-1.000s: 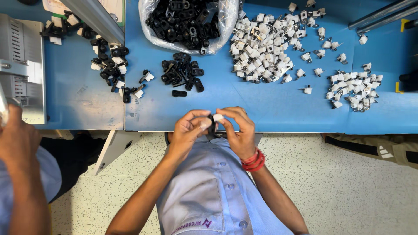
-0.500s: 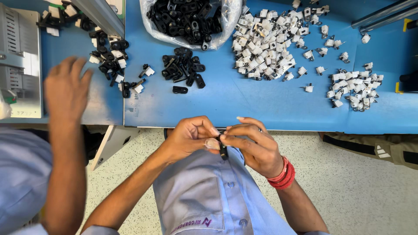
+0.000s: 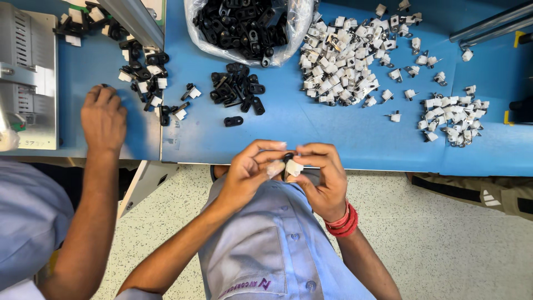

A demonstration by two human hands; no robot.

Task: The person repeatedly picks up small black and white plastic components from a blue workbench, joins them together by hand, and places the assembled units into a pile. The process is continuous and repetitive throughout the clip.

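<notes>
We saw a grey metal fixture (image 3: 28, 78) at the far left of the smooth blue counter (image 3: 344, 133), a co-worker's hand (image 3: 104, 119) flat beside it. Glossy black clips (image 3: 236, 91) lay loose below a clear bag (image 3: 247, 25); rightwards, a heap of white clips (image 3: 338, 61). Over speckled floor (image 3: 455, 239), our left hand (image 3: 247, 172) and right hand (image 3: 319, 178) met fingertip to fingertip, together pinching a small black-and-white clip (image 3: 288, 165) at the near counter edge.
</notes>
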